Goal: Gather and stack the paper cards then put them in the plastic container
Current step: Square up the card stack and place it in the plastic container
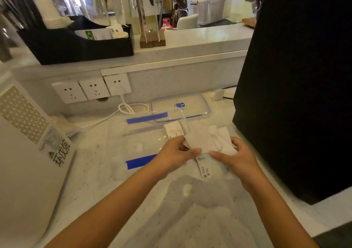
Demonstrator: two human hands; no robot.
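Observation:
My left hand [176, 154] pinches a small stack of white paper cards [202, 142] by its left edge, thumb on top. My right hand [235, 158] closes on the same cards from the right. More white cards [224, 133] fan out behind and under them. One card with small print [203, 168] lies flat on the counter below my hands. Another card with pale print [174, 130] sits just behind my left hand. The clear plastic container [144, 127], marked with blue tape strips, stands open to the left of the cards. Its clear lid [192, 100] lies flat behind.
A tall black appliance [293, 87] walls off the right side. A white machine [26, 143] with a label leans in at the left. Wall sockets [91, 88] and a white cable [129, 108] lie behind the container. A raised ledge holds a black organiser [76, 45].

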